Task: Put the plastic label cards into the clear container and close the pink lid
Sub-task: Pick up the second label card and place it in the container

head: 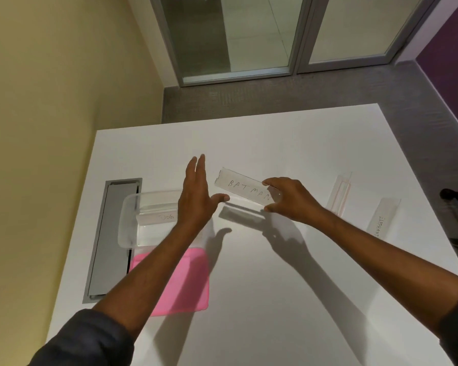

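Right hand (288, 199): pinches one end of the card marked BATMAN (242, 187), lifted above the white table (275, 273); its shadow falls below
Left hand (196, 196): flat, fingers spread, empty, beside the card's free end
Clear container (132, 220): lidless; one written card (159, 216) inside
Pink lid (191, 283): flat on the table, just nearer than the container
Right side: a red-lined card (340, 194); the ELEPHANT card (382, 220); both lying on the table
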Demonstrator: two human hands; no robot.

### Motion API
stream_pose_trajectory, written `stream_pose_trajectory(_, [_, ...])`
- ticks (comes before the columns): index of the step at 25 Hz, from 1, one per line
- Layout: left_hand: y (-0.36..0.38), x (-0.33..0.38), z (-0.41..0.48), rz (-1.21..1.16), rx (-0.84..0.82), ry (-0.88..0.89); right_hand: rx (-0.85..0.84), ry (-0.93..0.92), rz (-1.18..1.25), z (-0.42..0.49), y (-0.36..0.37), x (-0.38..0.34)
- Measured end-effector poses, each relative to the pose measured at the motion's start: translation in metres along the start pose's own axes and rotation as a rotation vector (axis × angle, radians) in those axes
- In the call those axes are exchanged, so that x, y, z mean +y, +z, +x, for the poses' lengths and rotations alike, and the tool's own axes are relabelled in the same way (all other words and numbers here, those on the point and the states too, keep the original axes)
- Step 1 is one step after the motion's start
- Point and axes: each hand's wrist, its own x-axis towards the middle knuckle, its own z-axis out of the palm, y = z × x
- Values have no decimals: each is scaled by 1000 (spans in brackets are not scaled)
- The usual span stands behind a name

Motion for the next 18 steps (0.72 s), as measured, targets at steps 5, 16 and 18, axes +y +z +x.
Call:
stream_pose_trajectory(5, [-34,-21,-12,246,-164,246,-77,-183,-162,-12,13,-42])
stream_pose_trajectory(16, [-111,-95,-40,427,-272,242,-122,-416,-338,-12,68,-148])
stream_pose_trajectory(18, [-122,-112,-41,478,-246,263,-121,-437,-393,-9,82,-166])
